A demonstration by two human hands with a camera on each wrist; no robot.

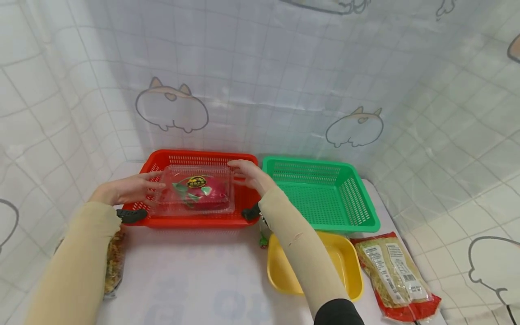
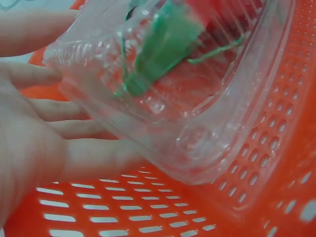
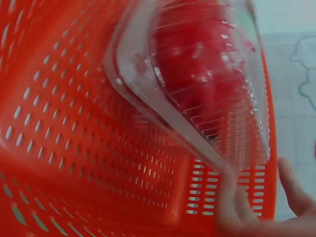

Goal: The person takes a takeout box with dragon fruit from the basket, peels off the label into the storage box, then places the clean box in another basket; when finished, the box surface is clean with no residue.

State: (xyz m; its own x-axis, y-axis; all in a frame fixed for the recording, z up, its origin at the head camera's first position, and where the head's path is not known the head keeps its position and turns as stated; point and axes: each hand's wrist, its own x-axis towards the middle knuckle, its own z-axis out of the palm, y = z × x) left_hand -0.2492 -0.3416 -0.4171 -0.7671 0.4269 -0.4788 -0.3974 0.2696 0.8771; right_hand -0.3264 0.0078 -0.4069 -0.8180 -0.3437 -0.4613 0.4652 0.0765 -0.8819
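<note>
much is half-hidden: the right sleeve (image 1: 302, 246) crosses a yellow tray (image 1: 349, 266) at lower right of the frame, and the left sleeve (image 1: 79, 262) covers part of a packet (image 1: 115, 266) at lower left. a small green item (image 1: 264, 241) peeks out below the red basket's right corner, too covered to name. the clear plastic box (image 1: 191, 171) sits within the red basket (image 1: 211, 222), left of centre; whether it touches the basket floor, i cannot tell.

at the box's left end, the left hand's (image 1: 132, 187) grip is spread, straight fingers against its edge. the right hand (image 1: 253, 174) is at the other end, grip also spread, fingertips at the rim, blurred in the right wrist view.

counted: one box, two baskets, counting the green basket (image 1: 313, 160), one tray, two packets.

a dark oval sticker (image 1: 197, 181) with yellow characters marks the lid, too small to read. the red-edged packet (image 1: 396, 275) at lower right carries two white printed panels and a barcode, illegible. pale blue lettering on the worktop (image 1: 183, 262) is washed out.
</note>
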